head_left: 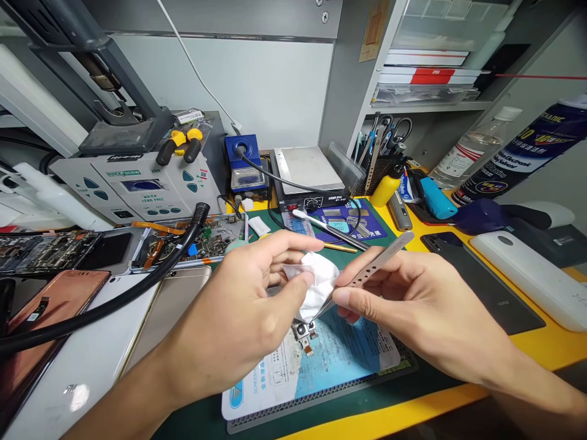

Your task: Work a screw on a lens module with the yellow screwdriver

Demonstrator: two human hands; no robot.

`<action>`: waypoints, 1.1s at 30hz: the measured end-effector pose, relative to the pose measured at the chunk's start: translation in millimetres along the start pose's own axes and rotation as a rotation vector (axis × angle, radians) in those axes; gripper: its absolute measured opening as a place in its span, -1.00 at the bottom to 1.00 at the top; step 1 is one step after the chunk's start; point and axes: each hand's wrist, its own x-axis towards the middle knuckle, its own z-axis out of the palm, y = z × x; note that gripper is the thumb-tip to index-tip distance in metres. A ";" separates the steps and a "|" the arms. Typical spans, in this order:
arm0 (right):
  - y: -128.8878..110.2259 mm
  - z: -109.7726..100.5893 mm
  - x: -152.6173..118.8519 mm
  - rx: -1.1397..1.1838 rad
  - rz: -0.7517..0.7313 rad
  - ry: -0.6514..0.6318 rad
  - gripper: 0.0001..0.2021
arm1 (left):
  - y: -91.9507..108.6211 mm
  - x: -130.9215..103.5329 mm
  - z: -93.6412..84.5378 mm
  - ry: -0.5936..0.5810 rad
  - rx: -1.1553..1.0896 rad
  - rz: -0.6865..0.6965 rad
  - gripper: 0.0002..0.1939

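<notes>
My left hand [257, 305] pinches a crumpled white wipe [316, 281] between thumb and fingers. Metal tweezers [378, 260] are held in my right hand [398, 299], their tips running down into the wipe, where the tips are hidden. Just below the wipe, a small camera module [303, 333] with a copper-coloured connector lies on a blue and white work mat [339, 360]. Both hands hover above this mat, close together.
A black hose [151, 281] curves across the left over phones and an opened device [215, 235]. A rework station [151, 183] stands behind. At the right are a dark phone [486, 281], a white power bank [527, 275] and a spray can [523, 150].
</notes>
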 end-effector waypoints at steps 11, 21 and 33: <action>-1.4 0.4 -0.8 0.011 0.033 0.006 -0.83 | -0.5 -0.4 1.6 -0.020 0.010 0.005 -0.74; 0.3 3.9 -1.1 -0.020 0.021 -0.024 -0.87 | -2.0 -2.2 0.5 -0.037 0.081 -0.060 -0.67; 0.5 2.7 -2.2 -0.022 -0.015 -0.038 -0.89 | -2.6 -1.6 0.9 -0.038 0.145 -0.054 -0.64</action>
